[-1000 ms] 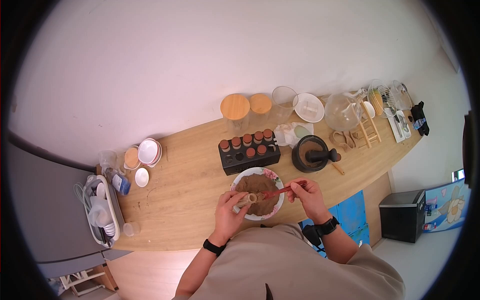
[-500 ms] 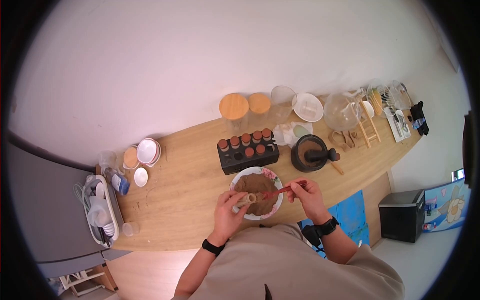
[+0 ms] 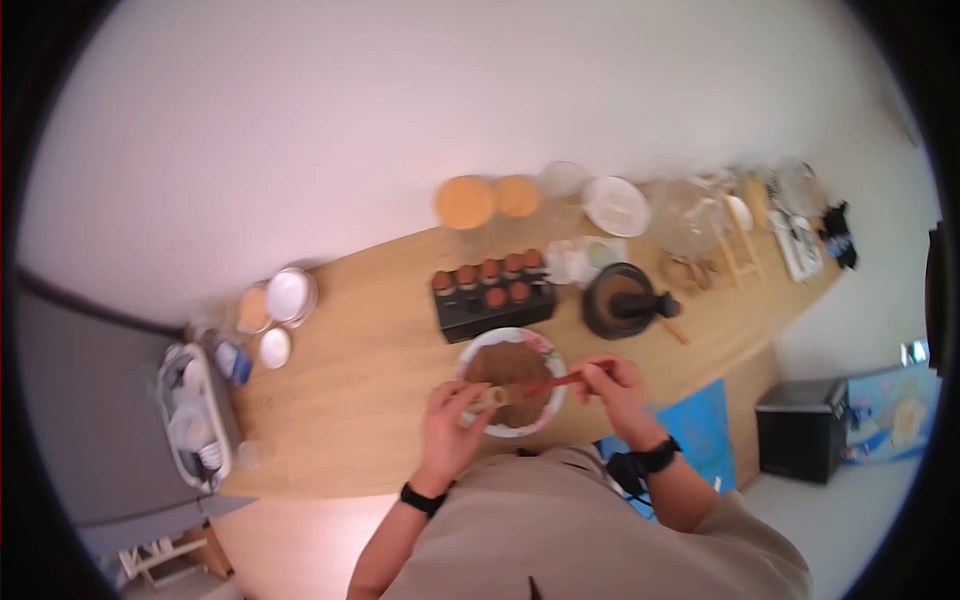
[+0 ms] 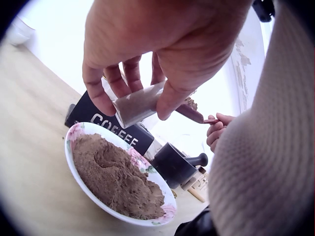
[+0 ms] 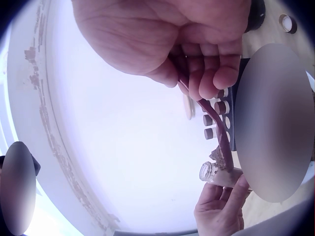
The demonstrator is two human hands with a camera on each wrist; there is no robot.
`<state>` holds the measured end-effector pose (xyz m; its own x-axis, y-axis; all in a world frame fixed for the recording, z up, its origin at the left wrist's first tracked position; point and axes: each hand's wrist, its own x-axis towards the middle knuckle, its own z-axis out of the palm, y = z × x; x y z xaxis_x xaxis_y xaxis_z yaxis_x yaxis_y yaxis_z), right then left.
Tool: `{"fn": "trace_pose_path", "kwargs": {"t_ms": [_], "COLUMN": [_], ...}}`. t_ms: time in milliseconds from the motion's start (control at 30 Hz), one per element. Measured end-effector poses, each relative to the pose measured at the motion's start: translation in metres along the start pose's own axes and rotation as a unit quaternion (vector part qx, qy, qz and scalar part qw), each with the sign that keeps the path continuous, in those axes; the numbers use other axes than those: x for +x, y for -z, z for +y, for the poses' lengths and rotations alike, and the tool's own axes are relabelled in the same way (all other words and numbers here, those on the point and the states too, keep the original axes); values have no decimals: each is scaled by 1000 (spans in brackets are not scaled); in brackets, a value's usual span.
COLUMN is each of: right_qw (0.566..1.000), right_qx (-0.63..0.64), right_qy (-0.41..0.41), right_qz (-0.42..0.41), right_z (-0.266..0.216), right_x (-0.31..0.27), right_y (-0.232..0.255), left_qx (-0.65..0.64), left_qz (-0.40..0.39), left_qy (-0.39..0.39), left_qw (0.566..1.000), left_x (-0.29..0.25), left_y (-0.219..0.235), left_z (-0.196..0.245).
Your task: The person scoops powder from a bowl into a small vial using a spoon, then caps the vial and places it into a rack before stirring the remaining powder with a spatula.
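My left hand (image 3: 452,422) holds a small glass vial (image 4: 140,105) of brown powder, tilted over a floral-rimmed bowl (image 4: 69,156). Fingers and thumb grip the vial's sides. Brown powder (image 4: 115,182) is heaped in the bowl. With its thumb and fingertips, my right hand (image 3: 618,395) pinches the handle of a red spoon (image 5: 212,114). Powder sits on the spoon's end, right at the vial's open mouth. Behind the bowl stands a black rack (image 3: 495,318), marked COFFEE, with several brown-capped vials.
A dark mortar (image 3: 594,318) with its pestle (image 3: 645,306) is right of the rack. Wooden-lidded jars (image 3: 464,202) and a white dish (image 3: 616,206) line the wall. At the table's left end are small white bowls (image 3: 290,295) and a dish basket (image 3: 215,410).
The head view has shifted a little and blurred. Both hands keep nearly the same pose, with the spoon still at the vial's mouth over the bowl.
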<state>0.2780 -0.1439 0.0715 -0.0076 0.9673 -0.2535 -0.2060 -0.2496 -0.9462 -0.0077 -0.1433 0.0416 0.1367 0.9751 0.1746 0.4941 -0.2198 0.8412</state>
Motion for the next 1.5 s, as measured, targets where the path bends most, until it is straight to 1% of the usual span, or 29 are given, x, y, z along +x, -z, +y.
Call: {"fn": "trace_pose_path", "kwargs": {"t_ms": [33, 100, 167, 233, 333, 567, 667, 733, 867, 967, 1033, 1067, 1133, 1167, 1233, 1267, 1300, 1367, 1400, 1433, 1467, 1500], "right_qw": [1000, 1000, 999, 999, 999, 999, 999, 998, 995, 991, 985, 985, 973, 972, 950, 935, 935, 892, 879, 880, 868, 854], "right_qx": [5, 22, 35, 35, 25, 0, -25, -53, -91, -130, -163, -167, -220, -222, -290, -322, -323, -416, -429, -427, -448, -469], "right_qy": [-6, -2, -1, 1, 3, 30, 25, 25, 25, 27, 29, 27, 50, 46, 90, 130, 128, 162, 200, 202, 212, 222], "right_qz": [-15, 3, 1, 14, 25, 25, 26, 20, 25, 30, 42, 47, 56, 63, 69, 74, 75, 64, 57, 52, 37, 23], "right_z": [5, -5, -1, 0, -7, -21, -28, -32, -38, -41, -40, -40, -37, -35, -31, -28, -28, -31, -26, -27, -28, -30], "right_x": [4, -3, -5, -6, -10, -13, -15, -18, -23, -29, -32, -33, -33, -34, -34, -33, -34, -34, -31, -30, -30, -29], "right_y": [-7, -1, 2, 1, -2, -12, -19, -26, -43, -59, -71, -78, -89, -94, -102, -105, -107, -109, -107, -106, -104, -101], "left_qx": [10, -8, -12, 17, 34, 55, 60, 78, 93, 109, 149, 144, 152, 147, 149, 146, 148, 153, 152, 151, 155, 131], "left_qz": [9, -3, 2, 22, 32, 26, 27, 31, 20, 12, 1, -2, 2, -4, -8, -11, -15, -14, -16, -19, -17, -18], "left_qy": [10, 24, 28, 5, -3, -8, -9, -22, -20, -38, -53, -54, -81, -83, -92, -93, -94, -92, -86, -80, -80, -61], "left_qw": [1000, 1000, 1000, 1000, 999, 998, 998, 996, 995, 993, 987, 988, 985, 986, 984, 985, 984, 984, 984, 985, 985, 989], "left_x": [-6, -4, -6, -6, -5, -4, -4, -4, -5, -4, -2, -1, 3, 4, 5, 6, 6, 7, 8, 9, 8, 8], "left_y": [9, 0, -1, 1, 2, 7, 7, 10, 14, 17, 18, 18, 17, 16, 13, 10, 9, 5, 4, 2, -1, -4], "left_z": [-3, 3, 4, 3, 5, 9, 6, 4, 0, -4, -7, -7, -4, -4, -4, -4, -4, -3, -3, -2, -3, -4]}}
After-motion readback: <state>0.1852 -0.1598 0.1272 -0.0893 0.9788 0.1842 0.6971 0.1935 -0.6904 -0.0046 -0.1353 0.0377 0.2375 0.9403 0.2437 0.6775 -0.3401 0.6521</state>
